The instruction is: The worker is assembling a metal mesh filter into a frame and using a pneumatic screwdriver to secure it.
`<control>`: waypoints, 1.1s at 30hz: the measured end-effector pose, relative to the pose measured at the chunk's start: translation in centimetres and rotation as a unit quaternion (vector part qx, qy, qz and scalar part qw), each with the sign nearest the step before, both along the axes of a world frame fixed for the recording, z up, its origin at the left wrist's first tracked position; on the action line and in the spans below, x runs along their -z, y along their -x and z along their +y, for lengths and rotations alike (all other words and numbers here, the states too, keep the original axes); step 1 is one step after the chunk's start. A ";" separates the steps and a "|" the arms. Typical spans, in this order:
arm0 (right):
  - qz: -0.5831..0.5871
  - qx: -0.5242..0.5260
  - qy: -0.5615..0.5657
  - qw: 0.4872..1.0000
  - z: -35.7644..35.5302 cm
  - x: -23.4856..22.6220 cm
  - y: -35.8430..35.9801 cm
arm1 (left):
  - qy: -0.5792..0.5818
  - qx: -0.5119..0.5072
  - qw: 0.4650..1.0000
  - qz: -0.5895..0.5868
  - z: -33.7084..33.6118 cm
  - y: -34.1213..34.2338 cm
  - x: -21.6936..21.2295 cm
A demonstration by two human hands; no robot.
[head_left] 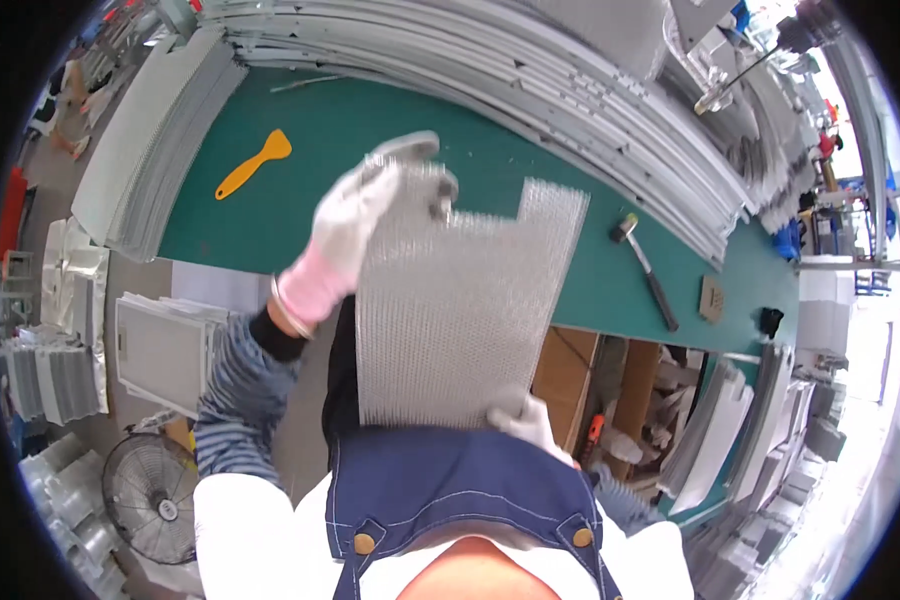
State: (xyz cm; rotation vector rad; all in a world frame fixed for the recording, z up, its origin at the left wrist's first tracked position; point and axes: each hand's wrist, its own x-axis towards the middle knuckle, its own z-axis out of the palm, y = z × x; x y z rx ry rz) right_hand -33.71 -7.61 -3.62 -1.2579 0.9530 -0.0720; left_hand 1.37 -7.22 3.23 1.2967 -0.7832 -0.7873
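A silvery metal mesh sheet with a rectangular notch in its far edge is held up in front of my body, over the table's near edge. My left hand, in a white glove with a pink cuff, grips its far left corner, fingers curled around it. At the sheet's near right corner, close to my apron, my right hand is closed on the edge in a white glove; the sheet hides part of its fingers.
On the green table lie a yellow scraper, a hammer and a small brown block. Long metal strips line the far edge, with stacked panels at left. An open cardboard box sits below; a fan stands lower left.
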 end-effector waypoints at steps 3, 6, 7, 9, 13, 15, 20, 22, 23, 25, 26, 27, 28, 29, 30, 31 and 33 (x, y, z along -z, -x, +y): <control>-0.013 -0.034 -0.095 0.995 -2.2 -3.0 -0.2 | 0.157 0.178 0.931 0.277 1.1 1.7 -0.4; -0.151 -0.008 0.039 0.988 -9.0 -6.0 -5.4 | 0.123 0.159 0.956 0.214 2.4 3.5 -0.5; -0.235 0.032 0.003 0.971 -10.8 -7.0 -7.0 | 0.130 0.169 0.955 0.204 2.4 4.2 -0.6; -0.296 0.067 0.008 0.953 -12.1 -6.9 -8.3 | 0.134 0.207 0.950 0.191 1.9 4.5 -0.6; -0.264 0.072 0.184 0.944 -12.3 -5.2 -9.5 | 0.082 -0.156 0.848 -0.500 1.8 -2.2 3.8; -0.225 0.088 0.265 0.934 -12.7 -5.7 -9.3 | 0.021 -0.146 0.954 -0.262 1.8 1.8 -4.5; -0.249 0.063 0.329 0.909 -12.6 -8.2 -9.4 | -0.205 0.258 0.875 -0.355 -3.9 5.8 -6.2; -0.135 -0.080 0.382 0.911 -18.3 -8.1 -5.8 | -0.192 0.237 0.879 -0.368 -5.3 5.5 -4.7; -0.121 -0.100 0.571 0.806 -22.6 -8.6 -2.9 | -0.185 0.247 0.878 -0.366 -5.8 5.5 -3.9; 0.194 0.048 0.520 0.830 -29.1 -9.5 4.1 | -0.122 0.215 0.889 -0.386 -5.8 5.2 -2.7; 0.450 0.053 0.577 0.679 -32.2 -8.6 8.4 | -0.117 0.216 0.890 -0.384 -6.4 5.5 -2.0; 0.514 0.099 0.440 0.730 -34.4 -8.0 11.5 | -0.104 0.207 0.880 -0.415 -6.8 5.7 -1.2; 0.536 0.104 0.423 0.723 -35.5 -6.6 13.9 | -0.091 0.199 0.868 -0.446 -7.2 5.9 -0.5; 0.603 0.086 0.460 0.646 -36.3 -4.3 16.7 | -0.105 0.207 0.869 -0.437 -8.0 6.4 -0.1; 0.607 0.094 0.483 0.624 -36.7 -3.6 16.8 | -0.109 0.200 0.869 -0.439 -8.0 6.2 0.2; 0.599 0.100 0.467 0.643 -37.2 -3.0 16.8 | -0.110 0.201 0.865 -0.446 -8.1 6.0 0.6; 0.585 0.094 0.453 0.666 -37.7 -2.1 15.8 | -0.123 0.193 0.862 -0.451 -7.9 5.6 1.6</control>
